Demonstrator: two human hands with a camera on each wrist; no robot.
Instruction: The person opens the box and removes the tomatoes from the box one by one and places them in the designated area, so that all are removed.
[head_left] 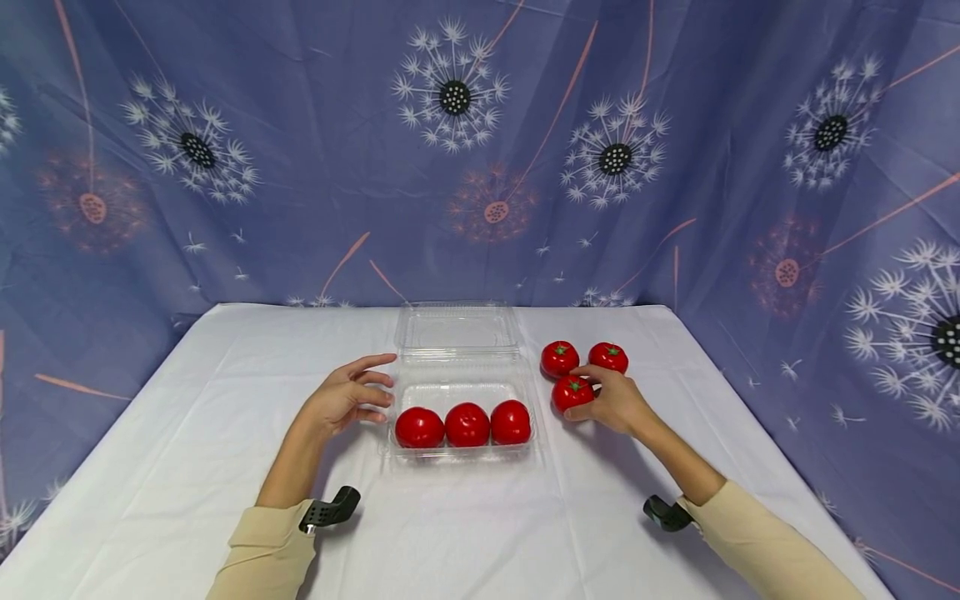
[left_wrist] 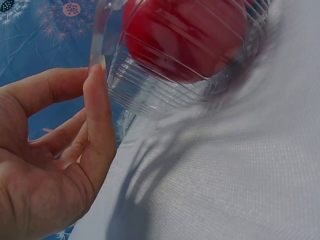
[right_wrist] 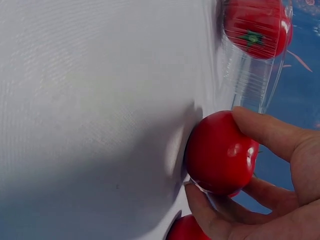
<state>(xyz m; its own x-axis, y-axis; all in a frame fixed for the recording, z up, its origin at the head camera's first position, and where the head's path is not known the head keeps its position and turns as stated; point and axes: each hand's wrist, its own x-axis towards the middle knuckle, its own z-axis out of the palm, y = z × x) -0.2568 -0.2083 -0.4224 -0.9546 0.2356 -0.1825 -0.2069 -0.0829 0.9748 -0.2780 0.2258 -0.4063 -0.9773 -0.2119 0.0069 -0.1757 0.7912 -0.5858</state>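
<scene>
wide table covered in a plain white cloth [head_left: 187, 433], lightly creased, reaching to the front edge of the head view; behind and on both sides hangs a blue-purple fabric backdrop [head_left: 300, 167] with folds, printed with white dandelion heads, dark centres, faded reddish blooms and thin orange stems; even, soft light; faint shadows on the cloth

your right wrist view crops the lower tomato [right_wrist: 187, 230] at its bottom edge, and your fingers [right_wrist: 265, 131] hide part of the gripped tomato [right_wrist: 217, 152].
</scene>
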